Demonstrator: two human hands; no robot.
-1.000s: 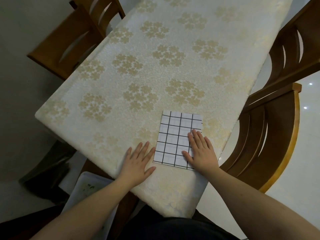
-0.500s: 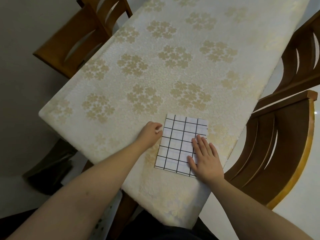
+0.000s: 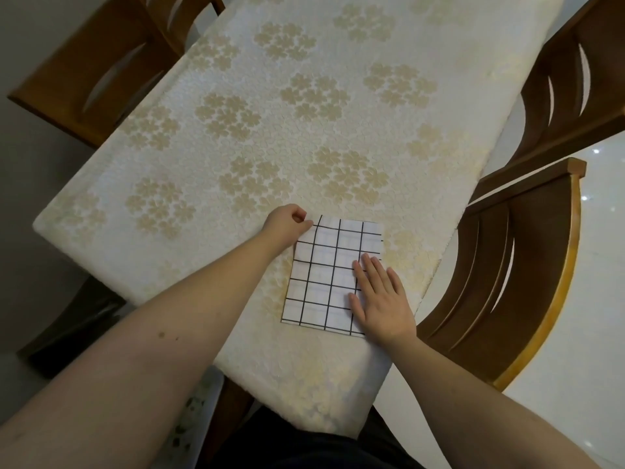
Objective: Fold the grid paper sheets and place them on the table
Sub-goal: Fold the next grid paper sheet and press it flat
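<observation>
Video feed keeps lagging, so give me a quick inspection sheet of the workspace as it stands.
Surface: table under a cream floral cloth.
Job's things: one grid paper sheet lying near the table's near right edge.
Clutter: nothing seen on the table.
Grippers: left hand pinches the sheet's far left corner; right hand presses flat on its right side.
Cables: nothing seen.
Surroundings: wooden chairs at both sides; a pale floor.

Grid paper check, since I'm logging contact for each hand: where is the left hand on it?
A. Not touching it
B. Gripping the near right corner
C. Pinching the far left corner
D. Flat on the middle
C: the left hand pinches the grid paper at its far left corner, which lifts slightly.
</observation>
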